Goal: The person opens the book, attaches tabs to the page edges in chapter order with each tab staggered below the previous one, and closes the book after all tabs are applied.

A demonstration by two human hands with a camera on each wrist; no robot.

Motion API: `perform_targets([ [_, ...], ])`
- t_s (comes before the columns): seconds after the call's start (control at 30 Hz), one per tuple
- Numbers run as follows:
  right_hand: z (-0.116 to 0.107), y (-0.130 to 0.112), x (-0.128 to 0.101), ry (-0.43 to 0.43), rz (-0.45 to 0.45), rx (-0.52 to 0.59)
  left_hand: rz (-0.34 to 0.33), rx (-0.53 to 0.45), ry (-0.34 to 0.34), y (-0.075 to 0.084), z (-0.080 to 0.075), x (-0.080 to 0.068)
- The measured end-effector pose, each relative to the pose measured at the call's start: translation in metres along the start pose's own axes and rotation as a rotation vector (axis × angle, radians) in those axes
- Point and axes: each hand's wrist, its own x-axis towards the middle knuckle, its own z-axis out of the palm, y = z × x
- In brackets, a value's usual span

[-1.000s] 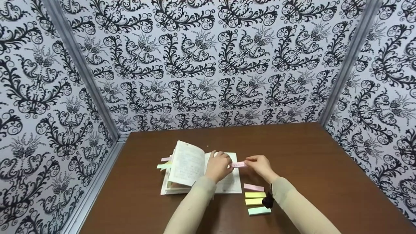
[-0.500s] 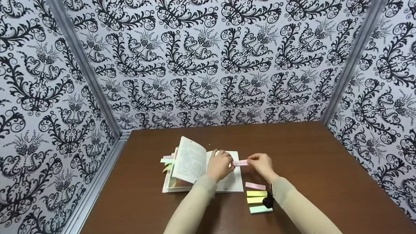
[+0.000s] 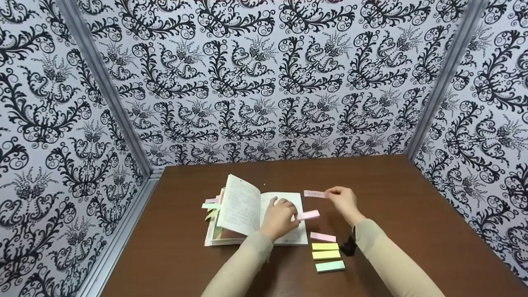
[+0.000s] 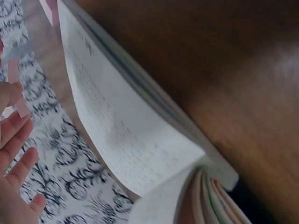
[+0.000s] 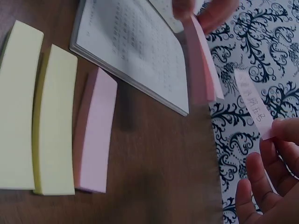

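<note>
My left hand [image 3: 280, 216] pinches a pink sticky-note pad [image 3: 309, 215] over the right page of the open book [image 3: 241, 206]. In the right wrist view this narrow pad [image 5: 202, 65] hangs from the fingers, its top sheets fanned a little. My right hand [image 3: 344, 202] pinches one end of a single pink sticky note [image 3: 314, 194], raised beyond the book's right edge. Handwriting runs along that sticky note [image 5: 253, 103] in the right wrist view. The book's left leaves stand partly raised, and several coloured tabs [image 3: 211, 206] stick out of its left side.
To the right of the book lie another pink pad [image 3: 323, 237], two yellow pads [image 3: 326, 251] and a green pad [image 3: 330, 266], in a column on the brown table [image 3: 383, 194]. Patterned walls [image 3: 264, 82] enclose the table at the back and sides.
The pink note, earlier in line with the pad between both hands, is now apart from it. My right hand has moved up and right with the note; the left keeps the pad, slightly lower.
</note>
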Motion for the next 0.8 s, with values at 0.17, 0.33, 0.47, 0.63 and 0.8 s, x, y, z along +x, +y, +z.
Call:
perform_targets([
  [0.17,-0.008,0.008,0.005,0.002,0.036,0.039,0.108,-0.028,-0.029,0.019,-0.003,-0.007],
  [0.33,-0.010,0.013,0.006,-0.002,0.056,0.072,0.251,-0.016,-0.055,0.041,-0.004,-0.013],
  [0.47,-0.010,0.015,0.005,-0.005,0.062,0.082,0.377,-0.020,-0.084,0.057,-0.007,-0.017],
  [0.63,-0.010,0.016,0.004,-0.022,0.075,0.073,0.490,-0.059,-0.172,0.070,-0.008,-0.022],
  [0.8,-0.012,0.019,0.002,-0.040,0.110,0.087,0.543,-0.101,-0.282,0.075,-0.004,-0.027],
])
